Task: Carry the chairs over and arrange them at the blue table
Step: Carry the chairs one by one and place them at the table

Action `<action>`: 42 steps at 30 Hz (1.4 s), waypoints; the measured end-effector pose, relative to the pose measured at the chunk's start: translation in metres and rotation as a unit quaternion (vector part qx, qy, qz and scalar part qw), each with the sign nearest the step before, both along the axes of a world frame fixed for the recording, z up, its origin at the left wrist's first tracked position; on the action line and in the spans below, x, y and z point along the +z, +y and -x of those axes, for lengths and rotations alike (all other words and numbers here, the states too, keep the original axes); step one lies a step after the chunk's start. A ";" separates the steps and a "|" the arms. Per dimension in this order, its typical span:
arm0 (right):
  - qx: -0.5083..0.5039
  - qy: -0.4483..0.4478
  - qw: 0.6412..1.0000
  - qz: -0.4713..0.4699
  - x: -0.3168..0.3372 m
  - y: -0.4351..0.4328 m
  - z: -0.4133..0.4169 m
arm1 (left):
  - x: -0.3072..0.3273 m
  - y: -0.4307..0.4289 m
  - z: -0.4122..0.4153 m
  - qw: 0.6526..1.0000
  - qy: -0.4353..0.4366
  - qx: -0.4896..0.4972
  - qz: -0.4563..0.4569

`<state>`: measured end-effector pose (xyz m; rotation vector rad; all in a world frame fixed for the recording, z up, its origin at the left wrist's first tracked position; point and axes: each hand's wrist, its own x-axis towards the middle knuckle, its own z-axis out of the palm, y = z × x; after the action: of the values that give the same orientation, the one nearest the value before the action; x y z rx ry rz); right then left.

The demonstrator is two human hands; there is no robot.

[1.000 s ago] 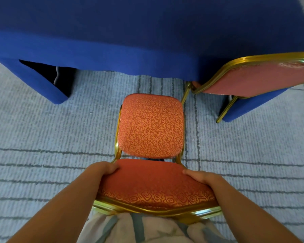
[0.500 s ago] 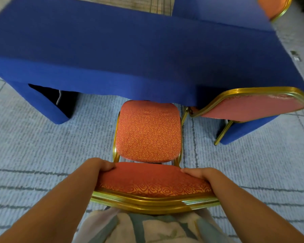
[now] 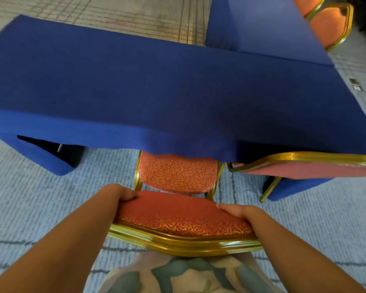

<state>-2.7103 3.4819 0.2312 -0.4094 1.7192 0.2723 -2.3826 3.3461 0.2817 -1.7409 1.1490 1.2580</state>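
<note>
An orange patterned chair (image 3: 178,174) with a gold frame stands right in front of me, its seat partly under the near edge of the blue table (image 3: 148,92). My left hand (image 3: 119,192) grips the left side of its backrest top. My right hand (image 3: 237,211) grips the right side, fingers curled over the padding. A second chair (image 3: 304,168) of the same kind stands to the right, tucked against the table.
Another blue-covered table (image 3: 262,26) adjoins at the back right, with two more orange chairs (image 3: 328,26) beyond it. Pale blue striped carpet (image 3: 40,208) covers the floor. The table's blue-draped leg (image 3: 51,159) stands at the left.
The chair has slid forward so its seat now goes under the table edge. My view has lifted to take in the whole tabletop. Both hands keep their grip.
</note>
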 end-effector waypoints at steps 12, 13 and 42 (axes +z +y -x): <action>0.024 0.015 0.999 0.017 -0.003 -0.119 0.076 | -0.007 -0.110 0.071 1.000 0.000 0.002 0.002; 0.031 0.019 0.999 0.022 -0.002 -0.125 0.078 | -0.005 -0.115 0.074 1.000 0.002 0.000 0.003; 0.136 0.116 0.974 0.140 -0.001 -0.184 0.109 | -0.025 -0.160 0.117 0.978 0.017 -0.139 0.158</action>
<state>-2.8196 3.2979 0.2304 -0.8520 1.9387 0.2843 -2.4997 3.1863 0.2566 -1.7064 1.6205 0.9786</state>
